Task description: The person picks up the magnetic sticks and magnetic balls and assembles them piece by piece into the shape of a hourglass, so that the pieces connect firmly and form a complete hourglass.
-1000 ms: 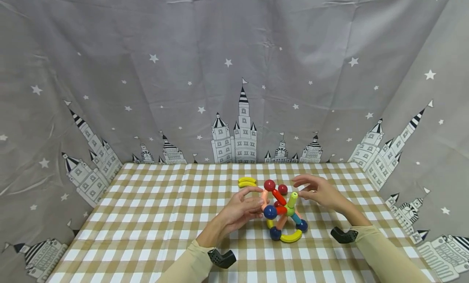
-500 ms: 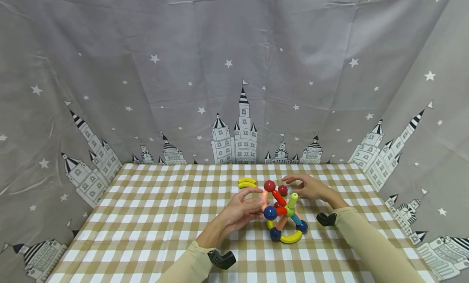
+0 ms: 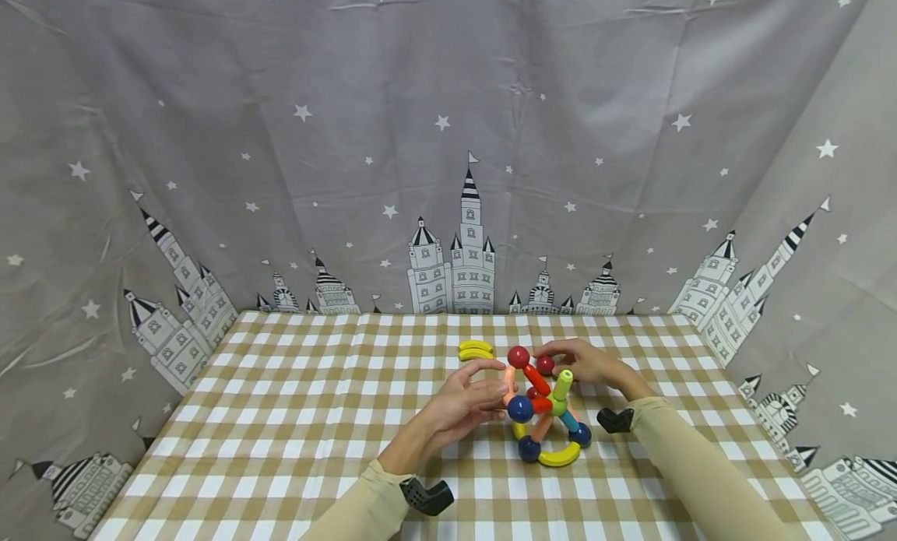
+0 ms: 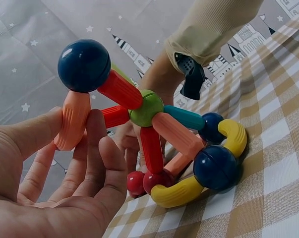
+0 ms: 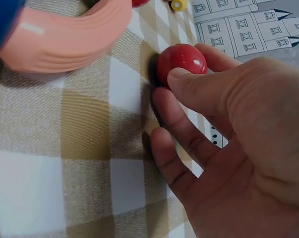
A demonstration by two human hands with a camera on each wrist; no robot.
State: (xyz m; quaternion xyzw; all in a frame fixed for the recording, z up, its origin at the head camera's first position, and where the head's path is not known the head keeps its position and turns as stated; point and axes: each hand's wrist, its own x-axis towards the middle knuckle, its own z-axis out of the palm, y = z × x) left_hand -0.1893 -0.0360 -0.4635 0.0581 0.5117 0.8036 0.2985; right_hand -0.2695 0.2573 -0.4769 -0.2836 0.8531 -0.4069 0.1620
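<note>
A toy of magnetic-looking sticks and balls stands on the cloth, joined round a lime green ball point(image 4: 147, 109). My left hand point(image 3: 459, 405) holds its upper left side, thumb and fingers pinching a salmon curved stick point(image 4: 73, 119) under a dark blue ball point(image 4: 85, 65). Behind the toy, my right hand point(image 5: 248, 119) pinches a loose red ball point(image 5: 181, 63) between thumb and forefinger, low over the cloth. A lime stick point(image 3: 563, 385) points up from the green ball. Another red ball point(image 3: 518, 357) tops the salmon and red sticks. Yellow curved sticks point(image 3: 559, 455) lie along the base.
Two yellow curved sticks point(image 3: 476, 349) lie behind my left hand on the brown-and-white checked tablecloth point(image 3: 294, 416). A grey curtain point(image 3: 336, 136) printed with castles and stars hangs behind and beside the table.
My right hand has moved left and away from beside the lime stick to the loose red ball, and now pinches it. My left hand keeps its hold on the salmon stick.
</note>
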